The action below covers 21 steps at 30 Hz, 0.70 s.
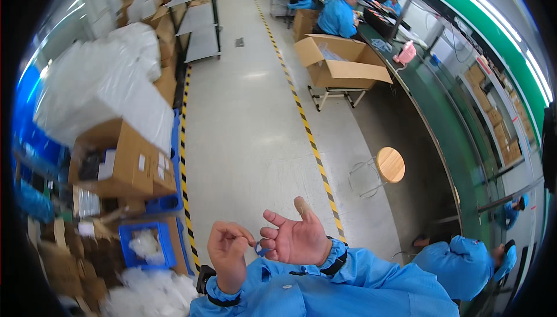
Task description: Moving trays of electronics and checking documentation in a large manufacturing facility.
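Note:
My left hand (228, 254) is raised in front of my chest, its thumb and fingertips drawn together in a pinch. Whatever they hold, if anything, is too small to make out. A tiny white and blue spot (259, 248) shows just beside those fingertips, between the two hands. My right hand (297, 238) is close by on the right, palm turned up, thumb stretched away and fingers loosely curled, with nothing on the palm. Blue sleeves with dark cuffs cover both arms, and a black watch-like band (204, 279) is at my left wrist.
A walkway (246, 131) runs ahead between striped tapes. Cartons (125, 160), a blue crate (130, 240) and plastic-wrapped goods line the left. On the right are a wooden stool (390, 165), an open carton (348, 73), a long green bench (432, 102) and people in blue.

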Each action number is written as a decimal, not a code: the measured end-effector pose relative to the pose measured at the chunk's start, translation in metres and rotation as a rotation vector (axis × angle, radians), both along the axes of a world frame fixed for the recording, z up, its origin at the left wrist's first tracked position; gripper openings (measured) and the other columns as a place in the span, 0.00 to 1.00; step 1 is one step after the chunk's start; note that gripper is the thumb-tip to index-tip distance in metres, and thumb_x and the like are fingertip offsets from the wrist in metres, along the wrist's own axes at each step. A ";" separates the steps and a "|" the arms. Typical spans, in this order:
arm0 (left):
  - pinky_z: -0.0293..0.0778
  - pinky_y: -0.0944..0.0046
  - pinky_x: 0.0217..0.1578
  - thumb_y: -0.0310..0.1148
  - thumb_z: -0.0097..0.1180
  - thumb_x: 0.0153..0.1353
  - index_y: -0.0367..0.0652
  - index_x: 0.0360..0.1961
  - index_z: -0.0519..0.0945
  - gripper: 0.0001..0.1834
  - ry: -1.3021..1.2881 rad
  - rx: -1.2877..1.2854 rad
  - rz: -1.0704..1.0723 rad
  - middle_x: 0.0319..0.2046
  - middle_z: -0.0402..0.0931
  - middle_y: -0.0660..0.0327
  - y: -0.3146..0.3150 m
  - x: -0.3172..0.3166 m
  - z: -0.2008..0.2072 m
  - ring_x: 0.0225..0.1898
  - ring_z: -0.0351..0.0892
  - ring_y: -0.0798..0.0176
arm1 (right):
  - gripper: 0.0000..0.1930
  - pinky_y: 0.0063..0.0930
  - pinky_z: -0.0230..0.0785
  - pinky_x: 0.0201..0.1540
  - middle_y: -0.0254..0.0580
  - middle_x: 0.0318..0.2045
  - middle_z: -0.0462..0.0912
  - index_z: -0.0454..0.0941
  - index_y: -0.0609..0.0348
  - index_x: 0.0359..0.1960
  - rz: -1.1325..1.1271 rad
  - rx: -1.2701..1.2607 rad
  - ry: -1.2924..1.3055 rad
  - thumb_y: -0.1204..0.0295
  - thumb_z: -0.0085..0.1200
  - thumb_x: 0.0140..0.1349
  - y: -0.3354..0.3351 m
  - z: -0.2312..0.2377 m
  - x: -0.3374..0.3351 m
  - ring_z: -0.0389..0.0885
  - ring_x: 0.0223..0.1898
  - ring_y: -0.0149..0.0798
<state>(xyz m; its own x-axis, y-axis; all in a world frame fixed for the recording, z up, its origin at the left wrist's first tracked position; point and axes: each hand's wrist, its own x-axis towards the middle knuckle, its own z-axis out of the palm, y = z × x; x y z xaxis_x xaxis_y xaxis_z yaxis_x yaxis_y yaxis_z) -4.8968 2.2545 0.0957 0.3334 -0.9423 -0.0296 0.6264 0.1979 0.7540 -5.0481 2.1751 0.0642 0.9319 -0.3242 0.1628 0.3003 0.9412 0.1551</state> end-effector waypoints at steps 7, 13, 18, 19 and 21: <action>0.67 0.65 0.30 0.18 0.63 0.41 0.42 0.27 0.77 0.12 -1.325 -0.397 0.218 0.26 0.77 0.62 -0.267 0.059 -0.002 0.30 0.72 0.60 | 0.41 0.43 0.59 0.62 0.46 0.58 0.70 0.62 0.54 0.65 -0.113 -0.051 0.036 0.33 0.27 0.64 -0.232 -0.026 0.074 0.67 0.59 0.46; 0.69 0.60 0.40 0.21 0.65 0.40 0.42 0.28 0.80 0.11 -1.320 -0.166 0.140 0.29 0.79 0.61 -0.493 0.107 0.013 0.39 0.76 0.55 | 0.40 0.39 0.56 0.65 0.45 0.61 0.67 0.60 0.57 0.65 -0.171 -0.191 0.454 0.35 0.27 0.66 -0.448 0.001 0.144 0.64 0.63 0.43; 0.70 0.65 0.35 0.23 0.65 0.44 0.39 0.30 0.80 0.09 -1.182 0.057 0.261 0.30 0.80 0.58 -0.643 0.186 -0.008 0.35 0.77 0.61 | 0.34 0.35 0.60 0.63 0.41 0.55 0.71 0.58 0.58 0.66 -0.181 -0.493 0.478 0.43 0.29 0.71 -0.613 -0.017 0.231 0.69 0.59 0.37; 0.70 0.67 0.33 0.24 0.65 0.46 0.38 0.30 0.81 0.08 -1.026 0.122 0.251 0.30 0.80 0.58 -0.680 0.200 -0.016 0.34 0.77 0.65 | 0.33 0.34 0.60 0.63 0.40 0.54 0.72 0.60 0.59 0.65 -0.223 -0.577 0.547 0.44 0.29 0.71 -0.647 -0.024 0.251 0.69 0.57 0.35; 0.69 0.71 0.29 0.28 0.62 0.56 0.38 0.33 0.79 0.06 -0.831 0.163 0.138 0.30 0.78 0.61 -0.749 0.245 -0.023 0.30 0.74 0.70 | 0.30 0.32 0.62 0.61 0.37 0.51 0.73 0.66 0.57 0.60 -0.186 -0.660 0.782 0.45 0.32 0.72 -0.720 -0.034 0.294 0.70 0.55 0.32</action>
<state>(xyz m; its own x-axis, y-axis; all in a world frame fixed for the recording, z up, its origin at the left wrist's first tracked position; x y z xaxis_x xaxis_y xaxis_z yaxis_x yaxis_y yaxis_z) -4.6520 1.5057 0.0727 0.4184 -0.8968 0.1437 -0.1636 0.0812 0.9832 -4.7539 1.4552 0.0298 0.7982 -0.5396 -0.2677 0.2446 0.6965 -0.6746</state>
